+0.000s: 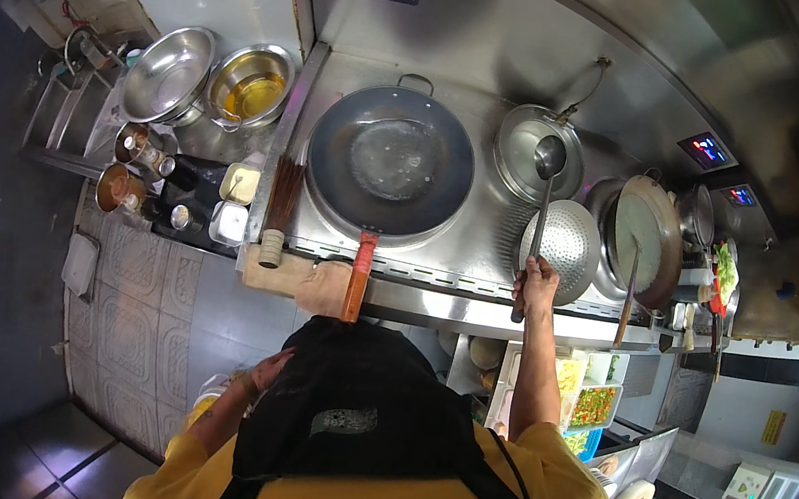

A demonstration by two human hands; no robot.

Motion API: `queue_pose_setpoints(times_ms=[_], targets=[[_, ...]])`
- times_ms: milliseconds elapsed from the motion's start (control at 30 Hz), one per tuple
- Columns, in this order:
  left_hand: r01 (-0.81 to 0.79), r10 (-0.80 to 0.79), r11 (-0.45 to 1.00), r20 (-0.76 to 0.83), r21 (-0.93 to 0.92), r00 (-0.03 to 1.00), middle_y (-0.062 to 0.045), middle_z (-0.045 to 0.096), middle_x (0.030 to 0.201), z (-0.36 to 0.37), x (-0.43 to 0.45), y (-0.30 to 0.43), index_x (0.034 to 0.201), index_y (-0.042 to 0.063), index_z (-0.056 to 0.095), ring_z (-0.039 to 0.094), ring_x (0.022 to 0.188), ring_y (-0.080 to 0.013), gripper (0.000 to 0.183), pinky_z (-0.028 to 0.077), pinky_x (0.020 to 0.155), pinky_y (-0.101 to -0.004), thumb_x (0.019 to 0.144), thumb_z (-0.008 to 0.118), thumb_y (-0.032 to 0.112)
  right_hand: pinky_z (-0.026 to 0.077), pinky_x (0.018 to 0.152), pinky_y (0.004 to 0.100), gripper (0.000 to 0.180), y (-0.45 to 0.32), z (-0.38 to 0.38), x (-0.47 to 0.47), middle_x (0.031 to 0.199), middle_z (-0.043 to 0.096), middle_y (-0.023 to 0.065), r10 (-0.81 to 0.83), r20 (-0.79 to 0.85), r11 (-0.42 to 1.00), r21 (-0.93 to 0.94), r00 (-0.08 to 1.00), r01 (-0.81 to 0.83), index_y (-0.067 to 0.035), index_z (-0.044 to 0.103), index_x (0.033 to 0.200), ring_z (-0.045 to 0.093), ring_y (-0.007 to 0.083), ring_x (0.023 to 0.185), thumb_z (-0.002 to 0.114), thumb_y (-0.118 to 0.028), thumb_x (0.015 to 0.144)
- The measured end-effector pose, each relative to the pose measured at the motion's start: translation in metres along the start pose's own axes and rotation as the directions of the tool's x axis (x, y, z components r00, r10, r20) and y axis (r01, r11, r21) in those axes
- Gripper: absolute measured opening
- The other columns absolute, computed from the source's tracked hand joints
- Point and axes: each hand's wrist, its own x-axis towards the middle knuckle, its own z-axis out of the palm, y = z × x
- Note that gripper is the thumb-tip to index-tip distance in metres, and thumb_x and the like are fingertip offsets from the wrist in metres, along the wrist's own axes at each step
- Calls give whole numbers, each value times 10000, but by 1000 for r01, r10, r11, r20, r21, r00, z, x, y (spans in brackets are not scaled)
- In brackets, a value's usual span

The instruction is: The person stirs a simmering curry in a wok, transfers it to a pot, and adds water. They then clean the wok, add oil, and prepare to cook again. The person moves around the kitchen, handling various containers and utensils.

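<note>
My right hand [538, 286] is closed around the long handle of a metal ladle [549, 157]. The ladle's bowl appears over a round metal basin of water [520, 148], below a thin tap. Under the ladle handle lies a perforated metal strainer [573, 243]. A dark wok [403, 163] with a red-wrapped handle [361, 275] sits on the stove to the left, with a little wet residue in its bottom. My left hand [272, 368] is down at the side of my black apron [364, 404]; its fingers are partly hidden, so its grip does not show.
A bamboo brush [280, 203] and a folded cloth [290, 277] lie left of the wok. Further left stand a bowl of yellow oil [252, 90] and seasoning containers [238, 183]. A second wok [654, 241] is at right; trays of chopped ingredients [594, 405] are beside me.
</note>
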Motion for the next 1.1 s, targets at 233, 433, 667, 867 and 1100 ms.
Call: queue_pose_setpoints(times_ms=[233,433,667,867,1100], targets=[[525,-226,594,-500,609,836,-269,676,1302,-37,-13,-50,1253,-15,701,618,1259,-413,582,473,1116,-422,951,584,469,428,395,324,154,-5,-12,5,705,548,63,167,145,926,316,975,-205,-78,556,1010,515,158,494,603,-214,1065],[165,-165,253,-126,953,978,-251,729,1108,-73,-18,-88,1030,75,737,690,1049,-434,415,541,947,-507,987,445,367,352,435,250,237,-18,-24,-12,769,522,32,190,322,805,489,927,-335,-88,584,1177,435,98,548,505,-299,1103],[263,-199,234,-218,936,955,-236,737,1102,-67,-8,-80,983,69,748,701,1050,-414,421,545,939,-510,1003,402,307,345,398,218,368,-53,-11,-88,753,497,-7,169,529,619,600,832,-507,-53,573,1364,411,73,518,493,-308,1111],[417,-144,536,-406,734,902,-255,718,1191,-65,20,-72,1061,17,752,662,1181,-397,439,521,1033,-456,978,460,334,349,392,203,401,-65,31,-131,772,493,-3,212,552,712,478,806,-515,-72,528,1434,389,49,516,506,-306,1110],[437,-114,647,-488,625,865,-288,717,1171,-62,33,-75,1155,-33,732,668,1173,-395,525,509,1066,-397,941,544,407,395,382,262,274,-51,64,-140,741,573,54,222,510,874,273,831,-401,-101,641,1300,460,112,485,578,-260,1087]])
